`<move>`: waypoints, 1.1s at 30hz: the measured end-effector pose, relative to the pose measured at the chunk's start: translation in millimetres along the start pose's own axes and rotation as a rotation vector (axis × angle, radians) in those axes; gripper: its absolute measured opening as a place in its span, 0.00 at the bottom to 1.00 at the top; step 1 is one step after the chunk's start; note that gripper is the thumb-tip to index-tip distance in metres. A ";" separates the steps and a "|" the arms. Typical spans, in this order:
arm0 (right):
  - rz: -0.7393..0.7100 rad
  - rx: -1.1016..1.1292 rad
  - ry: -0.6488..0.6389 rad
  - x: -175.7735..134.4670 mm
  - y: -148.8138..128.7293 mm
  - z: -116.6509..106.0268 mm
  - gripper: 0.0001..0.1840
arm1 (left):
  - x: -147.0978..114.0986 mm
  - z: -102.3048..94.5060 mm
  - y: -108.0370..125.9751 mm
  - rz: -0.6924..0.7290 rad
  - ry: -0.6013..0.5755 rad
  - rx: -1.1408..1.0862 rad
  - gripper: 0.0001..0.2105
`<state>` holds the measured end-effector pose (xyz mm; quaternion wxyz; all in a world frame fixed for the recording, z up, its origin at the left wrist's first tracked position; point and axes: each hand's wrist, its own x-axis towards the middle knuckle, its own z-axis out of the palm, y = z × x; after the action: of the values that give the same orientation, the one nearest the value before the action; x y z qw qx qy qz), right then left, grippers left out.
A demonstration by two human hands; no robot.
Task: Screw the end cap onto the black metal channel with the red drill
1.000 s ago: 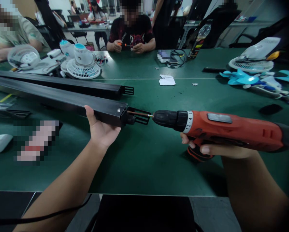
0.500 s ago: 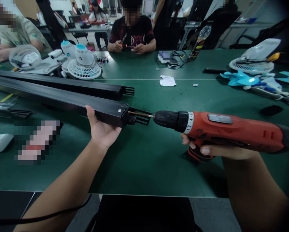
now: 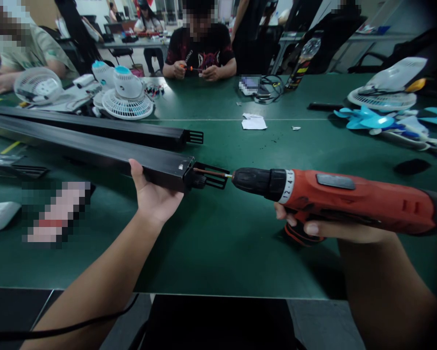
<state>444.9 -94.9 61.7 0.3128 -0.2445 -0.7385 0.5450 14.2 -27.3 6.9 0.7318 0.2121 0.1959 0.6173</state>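
Observation:
My left hand (image 3: 154, 197) grips a long black rectangular bar (image 3: 105, 148) near its right end, thumb against the near side and fingers hidden underneath. From that end sticks out a slotted black bracket (image 3: 218, 176), with a small dark knob (image 3: 198, 181) beside it. My right hand (image 3: 335, 229) is wrapped round the handle of a red cordless drill (image 3: 360, 199). The drill's long thin bit (image 3: 213, 173) reaches left to the end face of the bar; its tip is too small to make out. A second black bar (image 3: 145, 132) lies behind the first.
White fan parts (image 3: 127, 99) lie at the back left, and blue fan blades (image 3: 368, 119) at the right. A phone-like object (image 3: 60, 211) is left of my forearm. White paper (image 3: 254, 121) and a bottle (image 3: 302, 63) are farther back. A person (image 3: 200, 53) sits opposite, holding a screwdriver.
The drill's rear has shifted slightly right and down, while its bit stays at the bar's end. My left hand and the bar look unmoved.

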 end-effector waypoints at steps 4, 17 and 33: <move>-0.015 -0.012 -0.014 2.2 -2.9 0.1 0.15 | -1.0 1.9 0.1 0.010 0.006 0.012 0.49; -0.053 -0.155 -0.008 -3.3 -4.3 -5.1 0.17 | -2.4 6.4 0.5 0.009 0.040 -0.024 0.47; -0.058 -0.252 -0.024 -1.7 -11.7 -5.7 0.18 | -3.5 8.6 1.2 0.014 0.037 -0.009 0.46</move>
<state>449.9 -95.7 73.7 0.2864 -0.2538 -0.8116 0.4414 17.4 -31.1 14.9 0.7247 0.1987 0.2049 0.6272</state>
